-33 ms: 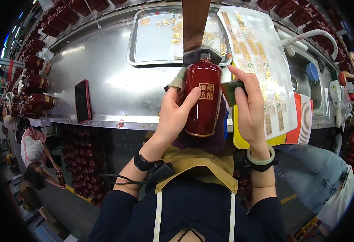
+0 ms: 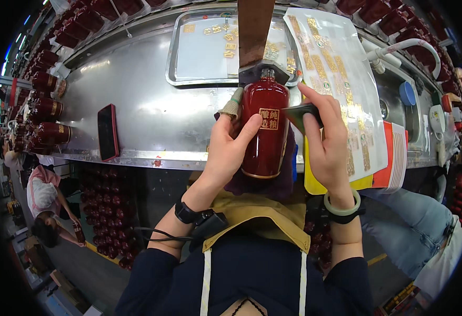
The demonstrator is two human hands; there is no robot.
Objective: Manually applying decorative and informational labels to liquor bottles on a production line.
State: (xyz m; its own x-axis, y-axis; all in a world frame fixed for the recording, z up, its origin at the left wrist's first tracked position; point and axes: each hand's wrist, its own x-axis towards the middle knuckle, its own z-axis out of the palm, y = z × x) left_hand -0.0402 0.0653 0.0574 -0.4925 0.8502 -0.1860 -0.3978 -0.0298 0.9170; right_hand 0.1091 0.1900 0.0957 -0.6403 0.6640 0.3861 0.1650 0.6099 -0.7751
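Shifted leftward, a flat dark-green piece (image 2: pixel 298 112) pinched in the right hand (image 2: pixel 329 142) visually overlaps the glossy dark-red bottle (image 2: pixel 262 150) the left hand (image 2: pixel 226 150) clasps.

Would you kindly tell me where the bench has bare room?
The steel bench is bare between the phone, tray and left hand; it is crowded around the bottle, right hand and sticker sheet.

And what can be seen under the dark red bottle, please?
A dark purple cloth shows beyond the lower end of the dark red bottle. What lies directly beneath its middle cannot be seen, because the bottle itself covers it.
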